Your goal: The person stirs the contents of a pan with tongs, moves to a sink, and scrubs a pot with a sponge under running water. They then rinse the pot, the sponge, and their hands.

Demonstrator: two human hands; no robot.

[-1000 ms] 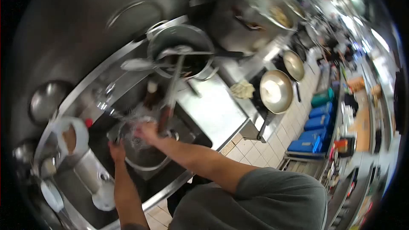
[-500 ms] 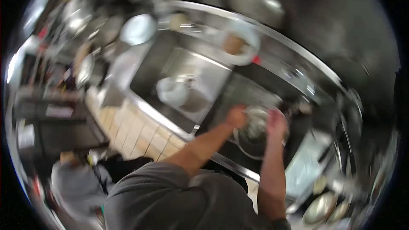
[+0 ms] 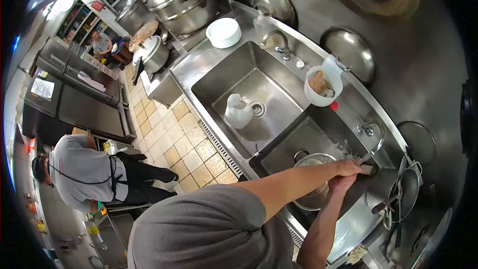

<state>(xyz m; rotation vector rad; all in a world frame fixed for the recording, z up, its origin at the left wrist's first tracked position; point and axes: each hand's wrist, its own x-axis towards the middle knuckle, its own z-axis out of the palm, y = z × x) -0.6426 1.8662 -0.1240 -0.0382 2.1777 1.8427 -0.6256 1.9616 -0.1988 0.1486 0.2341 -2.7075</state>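
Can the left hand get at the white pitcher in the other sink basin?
Probably yes: only the low sink divider lies between the left hand and the white pitcher, which stands uncovered.

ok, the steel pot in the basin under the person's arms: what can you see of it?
The pot is round, steel-looking and upright in the darker sink basin, below the curved faucet. A loop handle stands at its rim, and something pale shows inside. The left forearm crosses its mouth. The left hand and right hand sit at its far edge; contact cannot be told.
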